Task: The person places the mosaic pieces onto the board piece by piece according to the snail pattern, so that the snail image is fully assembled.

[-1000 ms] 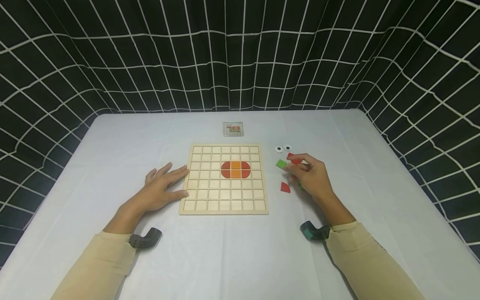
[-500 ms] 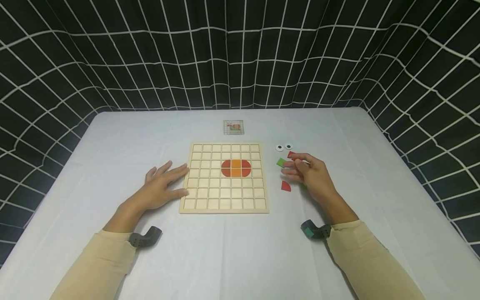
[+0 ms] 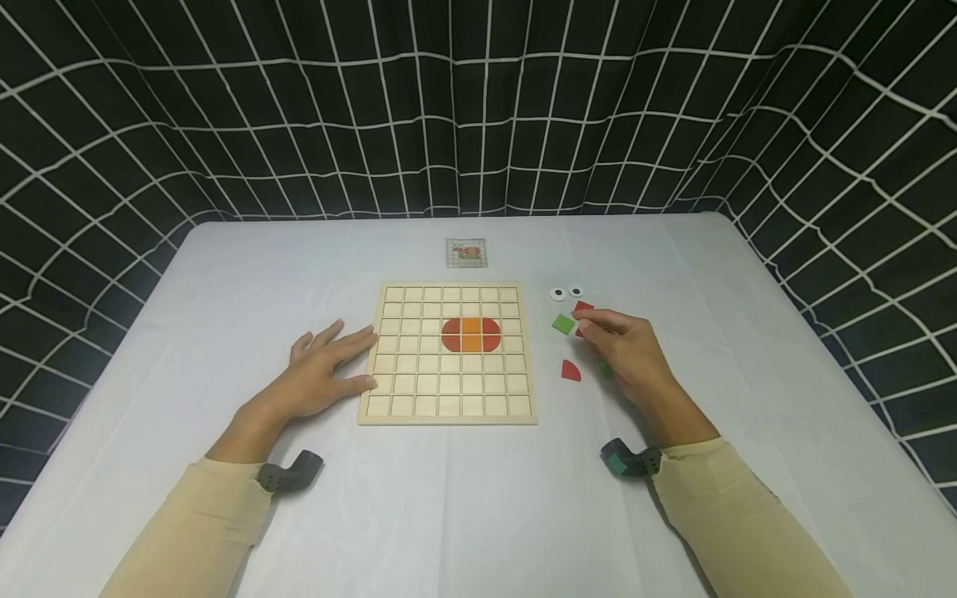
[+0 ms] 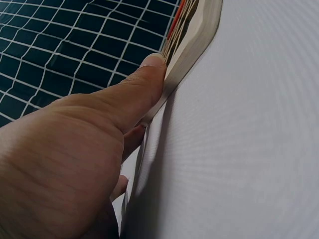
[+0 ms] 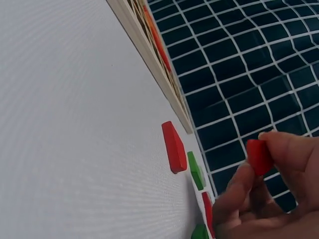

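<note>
1. Pinches a small flat red tile between thumb and fingertips of the right hand, just to the right of the pale wooden grid board. Seems lifted off the cloth, judging by the right wrist view; too covered to show a full outline.
2. Rests the left hand against the board's left edge, with fingers spread and nearly straight, gripping nothing.
3. Appears to be at the step of picking and orienting a piece, with two orange square tiles between rounded red tiles already seated in the grid.
4. Would likely call next for carrying leftward over the right rim, turning to suit a cell and checking against the small printed pattern card beyond the far edge.
5. Includes nearby, on the white cloth-covered table, a green square tile, a red quarter-round tile, another red tile beyond the fingertips, and white eye discs with black centres.
6. Could easily nudge these loose pieces, being so close; partly hides a second green tile of unclear shape.
</note>
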Available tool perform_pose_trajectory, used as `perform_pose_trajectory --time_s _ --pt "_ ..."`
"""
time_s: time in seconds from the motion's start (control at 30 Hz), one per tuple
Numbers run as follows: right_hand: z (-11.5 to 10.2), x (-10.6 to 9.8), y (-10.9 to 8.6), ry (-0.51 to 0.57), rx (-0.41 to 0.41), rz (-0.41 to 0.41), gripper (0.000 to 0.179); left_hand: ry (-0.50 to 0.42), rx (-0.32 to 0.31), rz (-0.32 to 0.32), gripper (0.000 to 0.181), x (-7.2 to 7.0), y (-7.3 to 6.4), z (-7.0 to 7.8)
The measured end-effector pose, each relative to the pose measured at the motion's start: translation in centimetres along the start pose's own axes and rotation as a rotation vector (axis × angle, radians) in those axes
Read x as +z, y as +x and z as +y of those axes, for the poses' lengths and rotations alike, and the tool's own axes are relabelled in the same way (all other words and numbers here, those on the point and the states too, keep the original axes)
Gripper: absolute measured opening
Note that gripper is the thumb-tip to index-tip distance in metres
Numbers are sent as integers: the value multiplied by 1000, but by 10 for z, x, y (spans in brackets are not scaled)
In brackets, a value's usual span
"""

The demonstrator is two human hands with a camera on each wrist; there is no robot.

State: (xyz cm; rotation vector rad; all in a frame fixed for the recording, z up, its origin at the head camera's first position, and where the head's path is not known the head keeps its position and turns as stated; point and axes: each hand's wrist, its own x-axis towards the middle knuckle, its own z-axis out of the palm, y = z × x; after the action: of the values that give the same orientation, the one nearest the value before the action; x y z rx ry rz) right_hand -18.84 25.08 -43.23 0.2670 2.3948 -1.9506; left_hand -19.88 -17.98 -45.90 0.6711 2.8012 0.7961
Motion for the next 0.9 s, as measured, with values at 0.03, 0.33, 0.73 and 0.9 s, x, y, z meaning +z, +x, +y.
perform_pose_trajectory --time_s 0.03,0.33,0.73,0.9 --pt "0 0 0 -2 2 3 34 -2 1 1 71 0 0 0" --pt "-2 9 0 14 -10 -69 34 1 19 0 71 -2 -1 -2" --pt "-13 51 0 -128 -39 -179 19 -1 18 -3 71 -2 -1 -3" --pt "-13 66 -1 -145 -31 -206 15 -4 18 -4 72 -1 0 -3"
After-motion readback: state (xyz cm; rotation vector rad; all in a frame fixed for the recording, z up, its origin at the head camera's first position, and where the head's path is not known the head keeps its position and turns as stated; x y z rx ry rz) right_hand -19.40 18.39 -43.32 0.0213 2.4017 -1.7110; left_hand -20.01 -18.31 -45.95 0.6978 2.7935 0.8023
